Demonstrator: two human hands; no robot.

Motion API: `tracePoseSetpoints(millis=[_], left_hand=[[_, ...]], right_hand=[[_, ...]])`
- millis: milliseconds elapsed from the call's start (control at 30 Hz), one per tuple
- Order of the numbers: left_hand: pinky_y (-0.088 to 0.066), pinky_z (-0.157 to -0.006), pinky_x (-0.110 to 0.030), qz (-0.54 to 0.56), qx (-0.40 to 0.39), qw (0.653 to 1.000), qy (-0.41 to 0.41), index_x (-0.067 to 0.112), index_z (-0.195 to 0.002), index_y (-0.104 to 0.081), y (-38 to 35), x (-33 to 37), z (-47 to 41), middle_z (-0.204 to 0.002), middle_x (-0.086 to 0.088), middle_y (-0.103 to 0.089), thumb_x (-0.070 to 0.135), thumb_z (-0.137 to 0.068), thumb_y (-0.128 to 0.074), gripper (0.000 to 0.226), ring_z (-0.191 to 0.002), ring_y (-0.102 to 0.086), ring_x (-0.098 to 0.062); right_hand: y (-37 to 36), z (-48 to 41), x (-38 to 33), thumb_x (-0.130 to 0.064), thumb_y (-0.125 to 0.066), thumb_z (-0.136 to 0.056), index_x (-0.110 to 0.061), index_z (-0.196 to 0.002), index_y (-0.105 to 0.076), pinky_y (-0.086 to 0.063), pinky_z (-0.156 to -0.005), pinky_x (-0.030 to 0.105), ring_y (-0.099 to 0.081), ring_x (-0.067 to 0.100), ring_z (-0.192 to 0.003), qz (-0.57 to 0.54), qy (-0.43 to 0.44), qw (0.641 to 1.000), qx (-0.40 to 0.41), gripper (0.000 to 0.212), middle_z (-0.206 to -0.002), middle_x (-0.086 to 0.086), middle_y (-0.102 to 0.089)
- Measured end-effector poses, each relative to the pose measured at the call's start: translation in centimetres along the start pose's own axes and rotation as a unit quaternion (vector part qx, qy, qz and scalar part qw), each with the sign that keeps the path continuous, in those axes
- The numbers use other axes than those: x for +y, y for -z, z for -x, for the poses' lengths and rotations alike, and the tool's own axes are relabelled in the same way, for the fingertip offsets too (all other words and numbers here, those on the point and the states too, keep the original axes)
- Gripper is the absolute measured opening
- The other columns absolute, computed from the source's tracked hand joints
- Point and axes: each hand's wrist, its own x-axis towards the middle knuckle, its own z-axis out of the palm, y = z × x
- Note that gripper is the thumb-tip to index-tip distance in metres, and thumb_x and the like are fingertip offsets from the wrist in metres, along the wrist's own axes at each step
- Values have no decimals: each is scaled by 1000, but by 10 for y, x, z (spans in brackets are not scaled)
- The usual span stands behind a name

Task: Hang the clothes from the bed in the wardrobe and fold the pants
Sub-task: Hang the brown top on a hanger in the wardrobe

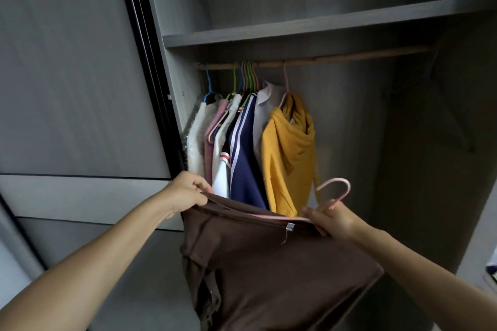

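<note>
Below the wardrobe's (403,129) rail (349,55), in front of the open compartment, a person holds up a brown garment (269,263) draped over a pink hanger (339,186). The left hand (185,192) pinches the garment's upper edge at the hanger's left end, fingers curled over the cloth. The right hand (332,220) grips the hanger at its right side, just under the hook, fingers and thumb closed round the pink wire and the fabric beneath it. The hook curves up free, well below the rail. A small white label (290,226) shows on the cloth near the right hand. The garment hangs in loose folds toward the bottom edge of the view (its cut is hard to make out, possibly trousers). Toward the rail's left end hang several clothes on blue, green and pink hangers: a fluffy white piece (195,137) nearest the left wall, a navy jacket (244,166) with white stripes, and a yellow hoodie (287,153) outermost on the right. A shelf (295,28) runs just above the rail, and a grey sliding door (67,75) stands at the left.
</note>
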Motion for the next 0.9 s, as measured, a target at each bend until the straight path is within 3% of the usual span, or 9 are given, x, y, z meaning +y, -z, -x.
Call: tracePoseSetpoints(millis=[133,233,367,467,533,667,733,800,900], left_hand=[[-40,-55,-18,-58,50,996,-53,18,-64,-72,-17,20,-2,-66,-3,-67,2,-58,-63,19,-61,-58,-15],[-40,-56,-12,-86,90,984,-125,16,-71,-73,-37,46,-2,-69,4,-64,1,-68,-67,17,-65,-57,-10],[-51,-80,-26,26,-62,984,-167,21,-97,-72,-53,57,-11,-91,-7,-71,10,-78,-75,22,-83,-64,-11],[-45,-84,-17,56,-22,990,-130,26,-119,-60,-37,30,-17,-105,1,-62,36,-81,-75,42,-96,-59,-10],[-44,-91,-21,47,-13,993,-109,30,-125,-53,-33,2,-14,-112,7,-61,44,-73,-80,60,-104,-58,-7],[-49,-96,-34,84,-1,986,-143,16,-114,-59,-49,-30,-19,-108,-1,-70,12,-71,-83,49,-105,-66,-19],[-48,-81,-28,68,21,984,-165,15,-97,-66,-42,-25,-29,-92,-4,-72,-1,-77,-75,27,-90,-67,-21],[-41,-65,-23,33,67,978,-196,23,-75,-69,-26,-15,-44,-69,2,-66,-3,-79,-72,26,-70,-59,-14],[-47,-77,-30,32,65,969,-237,23,-76,-73,-20,6,-60,-80,0,-69,-2,-86,-64,29,-79,-63,-15]], right_hand=[[-13,-2,5,-65,-41,-91,-22,-87,-65,-55,-77,41,-64,14,-78,228,-38,973,-29,50,-84,-2,-66],[-6,-7,-28,-65,-53,-87,-16,-71,-64,-52,-70,42,-62,17,-67,106,11,994,29,53,-71,2,-66],[7,-15,-73,-67,-62,-79,-17,-59,-63,-41,-60,36,-51,19,-57,-40,79,996,18,54,-61,10,-58],[31,-5,-84,-44,-65,-89,-10,-61,-64,-39,-53,19,-49,7,-50,-72,54,996,16,44,-53,-1,-56],[50,0,-83,-31,-64,-92,-6,-63,-62,-35,-45,12,-44,2,-42,-101,19,994,29,39,-45,-8,-51],[76,6,-83,-40,-69,-86,-11,-68,-71,-34,-48,21,-43,12,-50,-90,-26,995,42,35,-53,0,-49],[87,12,-85,-40,-69,-87,-21,-56,-69,-34,-50,24,-43,14,-52,-38,-20,999,32,36,-54,0,-49],[94,22,-88,-39,-67,-89,-27,-50,-66,-32,-49,24,-41,13,-51,19,-34,999,0,41,-52,-2,-48],[91,34,-92,-37,-67,-90,-27,-58,-69,-28,-47,25,-37,13,-50,39,-64,995,-58,34,-53,-3,-46]])
